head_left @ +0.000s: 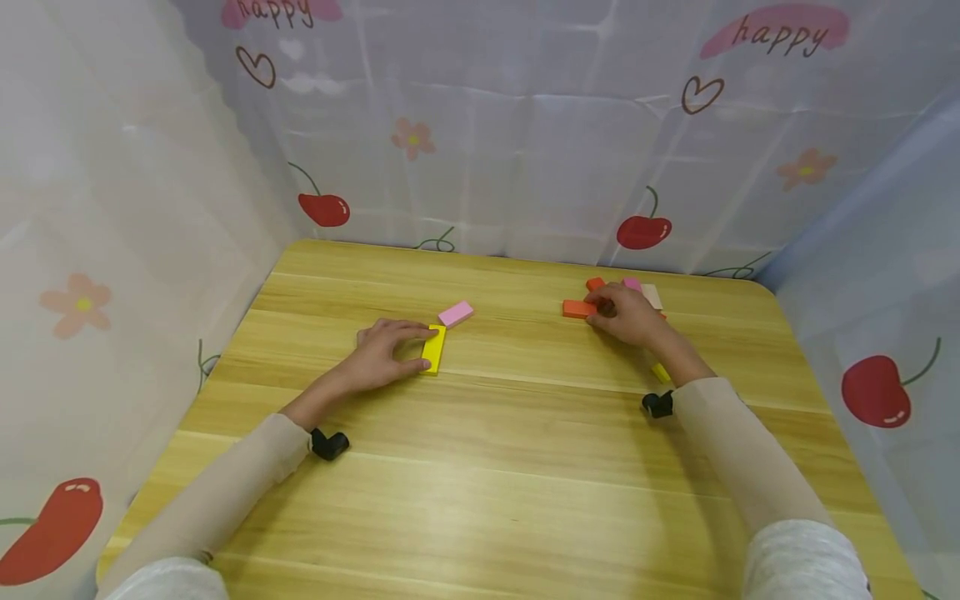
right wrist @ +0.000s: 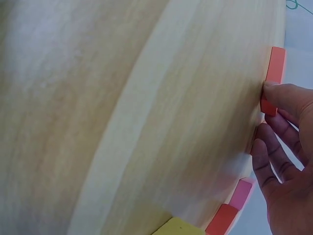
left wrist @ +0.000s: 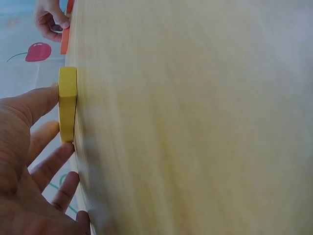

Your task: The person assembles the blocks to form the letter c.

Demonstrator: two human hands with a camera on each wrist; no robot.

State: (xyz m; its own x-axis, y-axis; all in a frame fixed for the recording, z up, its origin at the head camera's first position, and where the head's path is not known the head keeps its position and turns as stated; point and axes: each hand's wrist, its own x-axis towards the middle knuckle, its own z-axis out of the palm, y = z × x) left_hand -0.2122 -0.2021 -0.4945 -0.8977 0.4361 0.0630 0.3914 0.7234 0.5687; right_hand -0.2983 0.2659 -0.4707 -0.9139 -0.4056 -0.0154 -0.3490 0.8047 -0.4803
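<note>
My left hand (head_left: pixel 378 358) pinches a flat yellow block (head_left: pixel 434 351) lengthwise, thumb at its near end and a finger at its far end. The left wrist view shows the same yellow block (left wrist: pixel 67 105) low at the tabletop, the other fingers spread beside it. Just beyond its far end lies a pink block (head_left: pixel 456 314). On the right side of the table, my right hand (head_left: pixel 628 317) holds an orange-red block (head_left: pixel 576 309) by its right end. In the right wrist view the thumb lies on that orange-red block (right wrist: pixel 277 63), with the fingers behind it.
Around my right hand lie another orange-red block (head_left: pixel 595 284), a pink block (head_left: pixel 632 284), a cream block (head_left: pixel 651 296) and a yellow block (head_left: pixel 661 372), some partly hidden by the hand. Printed curtains (head_left: pixel 510 167) surround the wooden table (head_left: pixel 480 467) at the back and sides.
</note>
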